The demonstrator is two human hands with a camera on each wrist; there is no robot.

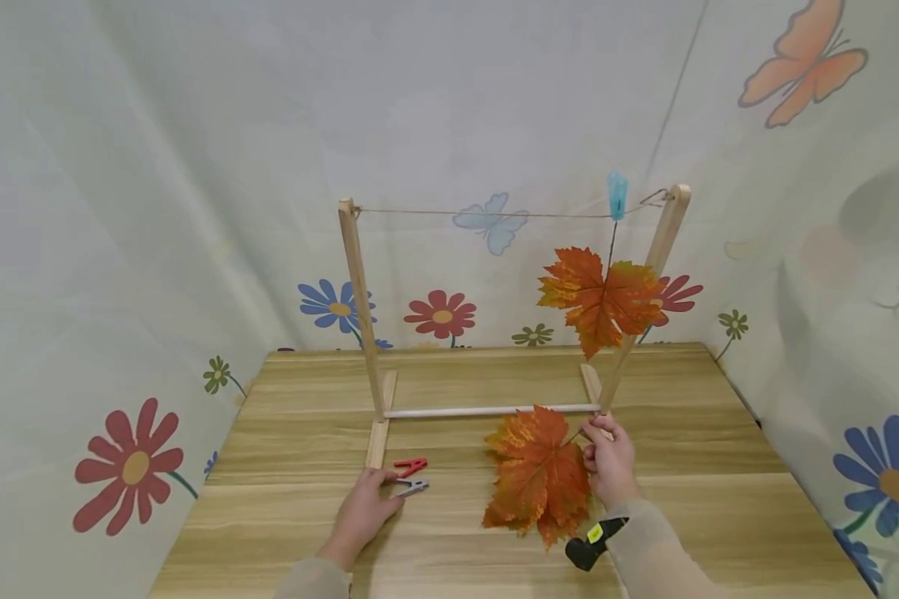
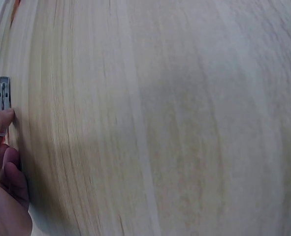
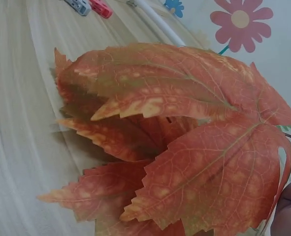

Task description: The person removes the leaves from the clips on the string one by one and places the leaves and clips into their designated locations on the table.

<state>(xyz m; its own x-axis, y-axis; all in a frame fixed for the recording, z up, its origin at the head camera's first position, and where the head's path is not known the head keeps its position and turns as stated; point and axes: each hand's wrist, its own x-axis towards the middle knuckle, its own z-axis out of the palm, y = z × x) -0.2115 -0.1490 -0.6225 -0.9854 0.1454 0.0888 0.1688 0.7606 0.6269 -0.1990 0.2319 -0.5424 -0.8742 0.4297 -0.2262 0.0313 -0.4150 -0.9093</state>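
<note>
Right grip (image 1: 609,462) pinches unhung leaf (image 1: 539,478) by stem (image 1: 573,436); left grip (image 1: 363,512), gray clip (image 2: 4,91). Hung leaf (image 1: 603,299): right grip's 12 o'clock.

Right-wrist view close on leaf (image 3: 214,167)

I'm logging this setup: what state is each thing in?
Wooden frame, standing on tabletop
Twine, strung across frame
Blue clothespin, clipped on twine
Upper maple leaf, hanging by stem
Lower maple leaf, stem pinched in right grip
Gray clothespin, pinched in left grip
Red clothespin, lying on tabletop
</note>
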